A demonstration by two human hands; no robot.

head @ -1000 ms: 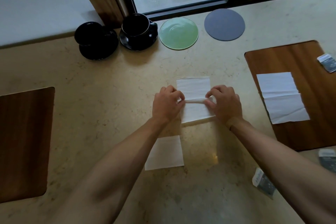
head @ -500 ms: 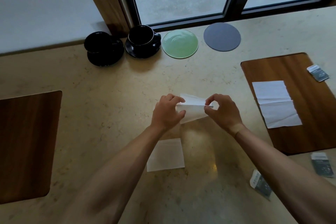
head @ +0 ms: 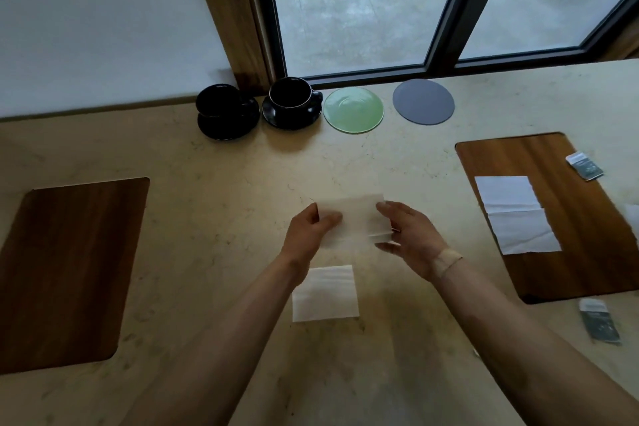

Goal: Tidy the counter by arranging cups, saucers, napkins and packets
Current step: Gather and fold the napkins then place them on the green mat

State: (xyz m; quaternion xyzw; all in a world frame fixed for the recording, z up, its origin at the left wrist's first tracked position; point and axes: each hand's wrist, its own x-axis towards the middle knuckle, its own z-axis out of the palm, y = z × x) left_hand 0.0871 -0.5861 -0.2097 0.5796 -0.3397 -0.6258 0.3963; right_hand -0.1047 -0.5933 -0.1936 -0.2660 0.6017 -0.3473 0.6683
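Across the whole beige stone counter (head: 214, 162) stuff is spread out, so going big to small: a dark wood placemat (head: 65, 270) sits on the left and a second wood placemat (head: 567, 218) on the right, that one carrying an unfolded white napkin (head: 517, 214) plus a small grey packet (head: 585, 166) near its far corner. Along the window edge there's a black cup on a saucer (head: 226, 112), another black cup on its saucer (head: 292, 102), a green saucer (head: 353, 110) and a grey coaster (head: 423, 101), lined up side by side. Mid-counter, the left hand (head: 311, 228) and right hand (head: 411, 235) both pinch a folded napkin (head: 352, 214) by its side edges, thumbs on top, so each grip is closed on the paper, which looks lifted just off the surface. Nearer the body a smaller folded napkin (head: 325, 293) lies flat, partly under the left forearm. Another packet (head: 600, 321) lies just off the right placemat's near corner.
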